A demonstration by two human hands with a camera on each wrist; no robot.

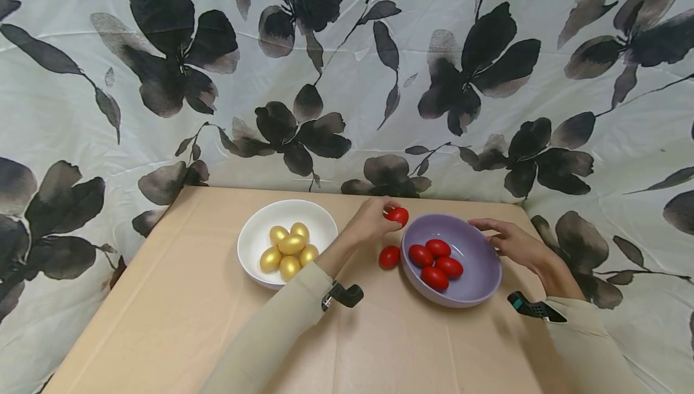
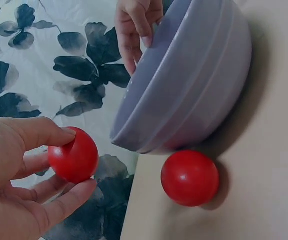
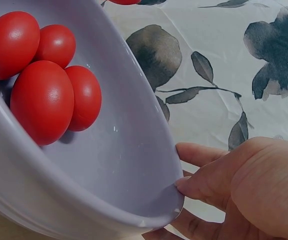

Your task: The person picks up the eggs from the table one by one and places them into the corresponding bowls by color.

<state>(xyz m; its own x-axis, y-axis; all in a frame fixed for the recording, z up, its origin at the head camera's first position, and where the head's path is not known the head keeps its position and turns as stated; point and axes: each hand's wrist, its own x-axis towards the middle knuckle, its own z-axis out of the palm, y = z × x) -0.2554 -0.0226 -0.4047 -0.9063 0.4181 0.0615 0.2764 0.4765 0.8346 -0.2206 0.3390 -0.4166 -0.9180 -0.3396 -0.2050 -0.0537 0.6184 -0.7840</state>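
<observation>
A red egg (image 1: pixel 398 217) is pinched between the thumb and fingers of my left hand (image 1: pixel 367 223), just left of the purple bowl (image 1: pixel 477 249) and raised above the table. Another red egg (image 2: pixel 189 178) lies on the table beside that bowl's left side. Several red eggs (image 3: pixel 43 102) are grouped inside the purple bowl. My right hand (image 1: pixel 518 248) holds the bowl's right rim; the right wrist view shows the thumb tip on the rim with the other fingers against the outer wall.
To the left on the tan table (image 1: pixel 162 309) stands a white bowl (image 1: pixel 250 238) with several gold eggs (image 1: pixel 293 244) in it. My left forearm crosses in front of its right edge. A floral cloth (image 1: pixel 347 81) hangs behind the table.
</observation>
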